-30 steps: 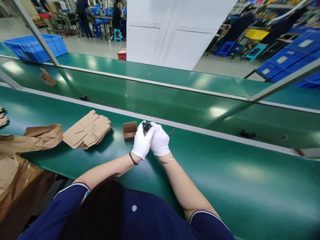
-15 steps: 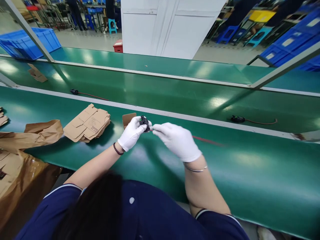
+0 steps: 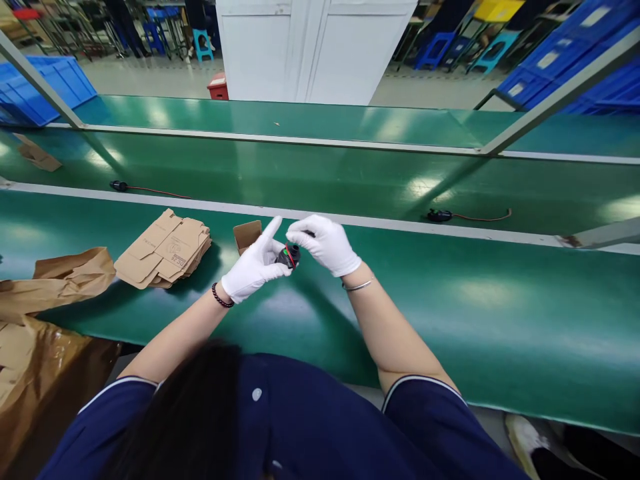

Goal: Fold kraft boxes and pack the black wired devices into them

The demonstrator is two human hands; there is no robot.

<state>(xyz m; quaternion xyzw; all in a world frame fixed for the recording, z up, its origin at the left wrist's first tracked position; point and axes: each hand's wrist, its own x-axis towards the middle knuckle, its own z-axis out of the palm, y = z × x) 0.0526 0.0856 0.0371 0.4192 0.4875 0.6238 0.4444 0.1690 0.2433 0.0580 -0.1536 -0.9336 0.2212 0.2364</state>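
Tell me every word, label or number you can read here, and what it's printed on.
Nothing can be read.
Stack of flat cardboard boxes: a dark print on the top sheet, too small and blurred to read.
Blue crates at the far right: pale labels, too blurred to read.
Black part held by left hand and right hand: no marking visible.

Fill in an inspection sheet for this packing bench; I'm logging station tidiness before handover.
Surface: green bench top, glossy.
Job's things: small black part with red wire between both hands; small open carton just behind them.
Clutter: stack of flat cartons; brown paper bags.
Grips: left hand and right hand, white-gloved, both on the part.
Cables: two wired black parts on the conveyor belt, one left, one right.
Surroundings: blue crates, white cabinet.
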